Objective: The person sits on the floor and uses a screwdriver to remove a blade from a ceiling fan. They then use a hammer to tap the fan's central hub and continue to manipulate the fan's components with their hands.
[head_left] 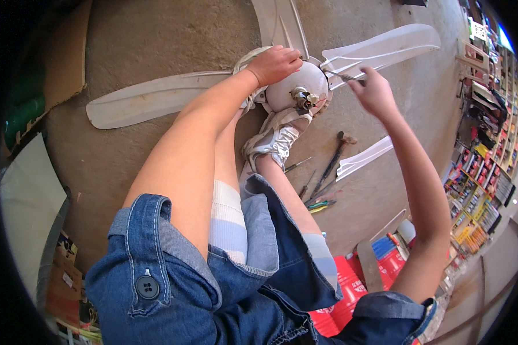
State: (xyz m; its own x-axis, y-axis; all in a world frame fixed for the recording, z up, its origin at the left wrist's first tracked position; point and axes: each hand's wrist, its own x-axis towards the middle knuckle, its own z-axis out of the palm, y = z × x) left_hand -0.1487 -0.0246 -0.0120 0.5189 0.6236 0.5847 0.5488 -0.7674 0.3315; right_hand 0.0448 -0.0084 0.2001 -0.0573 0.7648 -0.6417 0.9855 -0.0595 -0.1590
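Observation:
A white ceiling fan lies on the floor, its round motor housing (285, 92) in front of my feet and its long blades spread outward. My left hand (274, 64) is closed over the far left rim of the housing, fingers curled together. At the housing's right edge, my right hand (377, 95) grips a thin metal tool (341, 75) whose tip meets the root of the right blade (385, 49); its exact kind is hard to make out. Bare metal fittings and wires (305, 100) stick up from the housing. My shoe (282, 141) stands against its near side.
A hammer (335, 158), a screwdriver (299, 164), pliers with green-yellow handles (322, 205) and a loose white blade piece (365, 158) lie to the right of my shoe. Red containers (351, 290) stand near my right elbow. Stocked shelves (477, 190) line the right; a cardboard box (69, 52) is far left.

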